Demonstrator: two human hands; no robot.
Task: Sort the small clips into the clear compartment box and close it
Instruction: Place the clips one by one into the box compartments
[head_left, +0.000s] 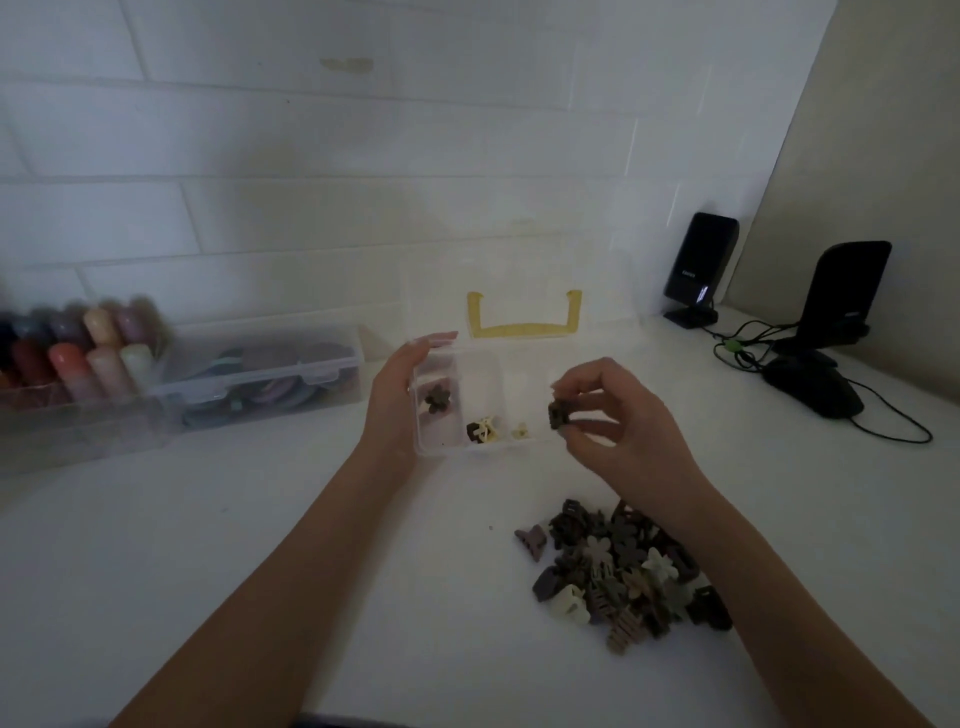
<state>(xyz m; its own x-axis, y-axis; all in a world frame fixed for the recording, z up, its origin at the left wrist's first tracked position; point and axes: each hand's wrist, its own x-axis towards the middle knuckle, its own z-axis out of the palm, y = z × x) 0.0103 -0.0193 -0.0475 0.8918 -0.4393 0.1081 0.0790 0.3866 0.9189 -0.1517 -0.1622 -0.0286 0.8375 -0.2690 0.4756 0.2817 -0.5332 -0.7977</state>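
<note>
A white tabletop (208, 545) fills the lower frame. At centre sits the clear plastic compartment box (480, 447), lid open, a few clips inside. The left hand (400, 400) grips its left wall. Lower right lies a heap of small brown and cream claw clips (618, 569). The right hand (618, 421), right of the box, pinches one dark brown clip (558, 415).

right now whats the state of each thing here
clear compartment box: open, lid up, a few clips inside
left hand: steadying the box's left side
right hand: fingertip grip on a dark clip, beside the box's right edge
pile of clips: loose on the table, unsorted
storage case: closed, latched
</note>
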